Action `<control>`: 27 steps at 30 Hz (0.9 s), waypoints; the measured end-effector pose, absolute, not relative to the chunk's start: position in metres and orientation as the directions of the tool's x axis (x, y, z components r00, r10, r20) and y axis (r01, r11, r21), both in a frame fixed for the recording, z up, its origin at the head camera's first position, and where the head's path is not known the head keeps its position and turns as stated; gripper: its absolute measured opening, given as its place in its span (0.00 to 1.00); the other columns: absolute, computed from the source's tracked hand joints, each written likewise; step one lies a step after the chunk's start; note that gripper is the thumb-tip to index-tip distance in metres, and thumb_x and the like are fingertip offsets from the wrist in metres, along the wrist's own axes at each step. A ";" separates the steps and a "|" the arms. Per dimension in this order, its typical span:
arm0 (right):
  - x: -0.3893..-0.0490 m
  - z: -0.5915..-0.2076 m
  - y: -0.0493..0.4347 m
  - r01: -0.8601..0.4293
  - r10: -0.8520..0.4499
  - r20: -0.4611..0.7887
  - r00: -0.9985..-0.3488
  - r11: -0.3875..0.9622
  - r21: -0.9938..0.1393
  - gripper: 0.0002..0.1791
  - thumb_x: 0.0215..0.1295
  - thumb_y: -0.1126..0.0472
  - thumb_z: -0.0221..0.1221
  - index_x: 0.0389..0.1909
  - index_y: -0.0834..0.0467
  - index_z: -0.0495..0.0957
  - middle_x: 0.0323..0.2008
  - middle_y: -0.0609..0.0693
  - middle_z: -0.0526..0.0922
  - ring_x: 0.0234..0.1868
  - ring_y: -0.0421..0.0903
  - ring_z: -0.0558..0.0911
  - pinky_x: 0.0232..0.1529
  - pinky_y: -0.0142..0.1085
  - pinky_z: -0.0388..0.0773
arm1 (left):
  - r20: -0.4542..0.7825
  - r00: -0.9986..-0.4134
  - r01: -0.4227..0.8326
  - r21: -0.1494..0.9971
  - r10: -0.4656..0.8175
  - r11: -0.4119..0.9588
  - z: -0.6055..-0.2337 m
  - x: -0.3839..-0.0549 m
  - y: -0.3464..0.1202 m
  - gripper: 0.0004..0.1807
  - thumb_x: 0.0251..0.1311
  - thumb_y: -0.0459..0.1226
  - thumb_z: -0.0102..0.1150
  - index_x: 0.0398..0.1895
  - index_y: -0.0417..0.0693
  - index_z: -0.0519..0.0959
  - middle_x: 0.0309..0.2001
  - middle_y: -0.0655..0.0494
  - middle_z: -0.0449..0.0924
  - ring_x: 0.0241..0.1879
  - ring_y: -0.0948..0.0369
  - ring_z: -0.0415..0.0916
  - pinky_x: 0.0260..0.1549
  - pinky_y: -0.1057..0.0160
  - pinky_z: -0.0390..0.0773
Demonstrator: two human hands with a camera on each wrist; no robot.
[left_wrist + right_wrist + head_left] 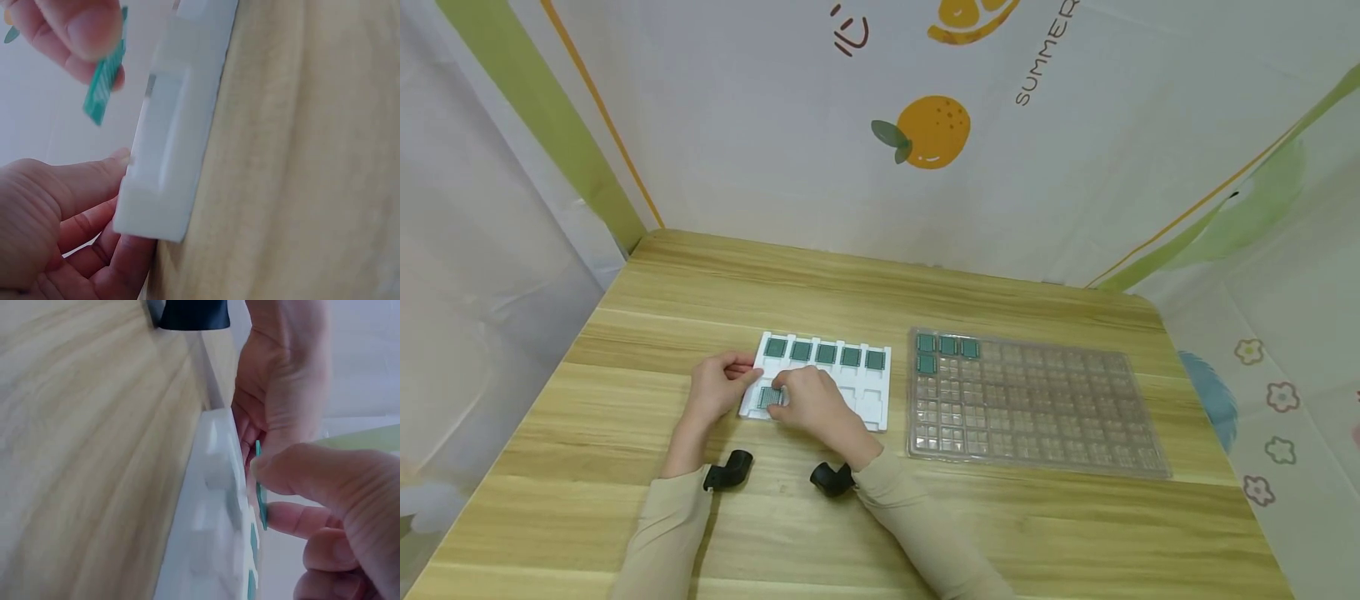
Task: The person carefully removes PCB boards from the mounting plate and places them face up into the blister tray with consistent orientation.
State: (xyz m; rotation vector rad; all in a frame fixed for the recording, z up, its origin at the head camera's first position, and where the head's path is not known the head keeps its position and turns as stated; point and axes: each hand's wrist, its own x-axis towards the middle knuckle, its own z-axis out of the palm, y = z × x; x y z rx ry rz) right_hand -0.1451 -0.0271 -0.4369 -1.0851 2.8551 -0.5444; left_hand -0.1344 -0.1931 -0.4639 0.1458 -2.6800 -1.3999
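Observation:
My right hand [816, 398] pinches a small green circuit board [768, 397] between thumb and fingers, over the front left of the white tray [886, 367]. Seen edge-on in the right wrist view, the board [261, 500] is tilted and held just off the tray's face. My left hand [717, 387] grips the tray's left end; in the left wrist view its thumb lies at the upper edge and the fingers curl beneath. Along the tray's back row sit several more green boards [826, 354]. Front-row pockets show to the right of my right hand, which covers some of them.
To the right lies a clear plastic tray [1037, 458] divided into many small cells, with several green boards [948, 345] in its back left corner. Black wrist-worn pieces [730, 471] stick out near both cuffs. A printed curtain [775, 167] hangs behind the wooden table [820, 550].

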 end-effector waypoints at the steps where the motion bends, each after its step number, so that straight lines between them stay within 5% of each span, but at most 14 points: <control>1: -0.145 -0.436 -0.025 -0.632 -0.647 0.086 -0.758 0.696 -0.339 0.14 0.52 0.54 0.68 0.38 0.56 0.84 0.30 0.44 0.85 0.24 0.36 0.77 0.27 0.26 0.73 | 0.059 -0.989 -0.030 0.821 -0.137 0.570 -0.464 -0.134 -0.193 0.12 0.55 0.29 0.62 0.39 0.26 0.79 0.32 0.36 0.81 0.31 0.51 0.79 0.26 0.75 0.72; 14: -0.148 -0.437 0.003 -0.629 -0.636 0.121 -0.762 0.683 -0.371 0.14 0.52 0.55 0.68 0.37 0.58 0.84 0.26 0.46 0.85 0.17 0.34 0.67 0.22 0.25 0.68 | 0.068 -0.986 -0.030 0.821 -0.149 0.570 -0.463 -0.134 -0.191 0.12 0.55 0.29 0.62 0.38 0.26 0.79 0.31 0.37 0.81 0.29 0.53 0.78 0.26 0.75 0.71; 19: -0.151 -0.435 0.015 -0.610 -0.631 0.108 -0.768 0.670 -0.423 0.14 0.53 0.57 0.67 0.39 0.61 0.83 0.09 0.40 0.66 0.12 0.33 0.52 0.15 0.24 0.54 | 0.083 -0.984 -0.022 0.815 -0.154 0.579 -0.464 -0.134 -0.191 0.11 0.54 0.28 0.62 0.38 0.26 0.79 0.31 0.36 0.81 0.30 0.52 0.78 0.26 0.75 0.71; 22: -0.153 -0.435 0.023 -0.603 -0.630 0.100 -0.770 0.668 -0.436 0.13 0.54 0.58 0.66 0.39 0.60 0.83 0.07 0.38 0.55 0.12 0.33 0.50 0.15 0.24 0.51 | 0.087 -0.984 -0.020 0.812 -0.155 0.583 -0.464 -0.135 -0.191 0.11 0.54 0.28 0.62 0.37 0.26 0.79 0.32 0.36 0.81 0.31 0.51 0.78 0.27 0.75 0.71; 27: -0.155 -0.434 0.036 -0.600 -0.636 0.087 -0.767 0.662 -0.449 0.13 0.55 0.59 0.65 0.40 0.60 0.83 0.10 0.42 0.66 0.13 0.34 0.52 0.16 0.25 0.51 | 0.076 -0.985 -0.028 0.811 -0.153 0.584 -0.463 -0.134 -0.191 0.11 0.55 0.29 0.62 0.38 0.26 0.79 0.32 0.36 0.81 0.31 0.49 0.78 0.27 0.74 0.71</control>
